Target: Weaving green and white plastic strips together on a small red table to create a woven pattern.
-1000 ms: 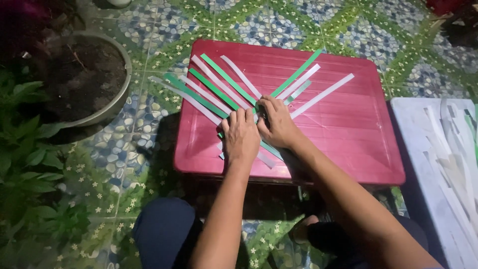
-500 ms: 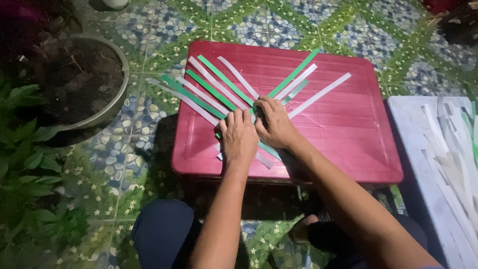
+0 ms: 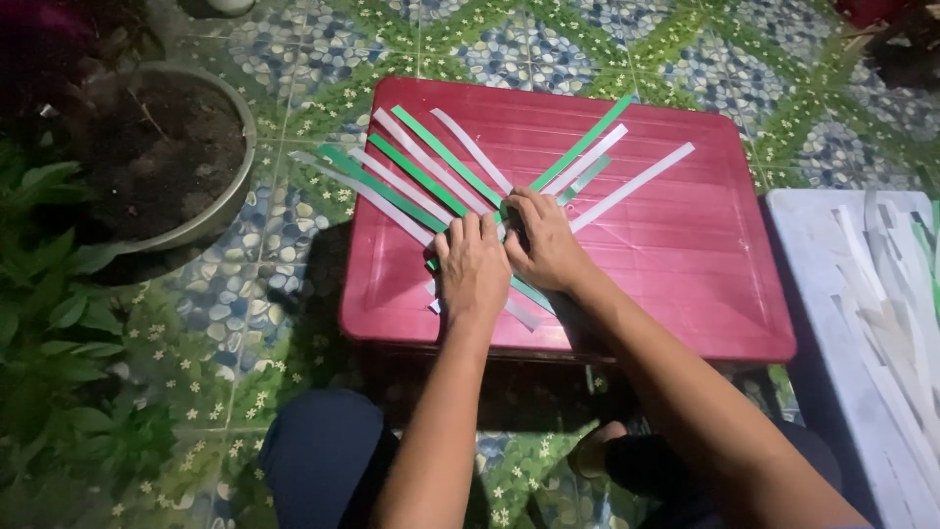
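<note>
**Hands pressing crossed paper strips on a red lid**

At the bottom of the frame, dark-clothed knees framed two bare forearms reaching upward. The left hand (image 3: 472,266) lay flat, fingers together, palm down on the crossing of the strips; the right hand (image 3: 544,243) rested just beside it, fingers curled onto the same crossing, pinching nothing visible. The strips (image 3: 421,171), green and white, fanned toward upper left and upper right at centre frame. They appeared thin, light and flexible, probably easily creased or shifted; holding them flat at the crossing seemed the safest purchase. Beneath lay a smooth, faintly ribbed red plastic lid (image 3: 676,274). At right edge, a pale board (image 3: 818,294) carried spare strips. At upper left stood a round soil-filled pot (image 3: 211,211) on patterned pebble-print tiles (image 3: 294,323).
</note>
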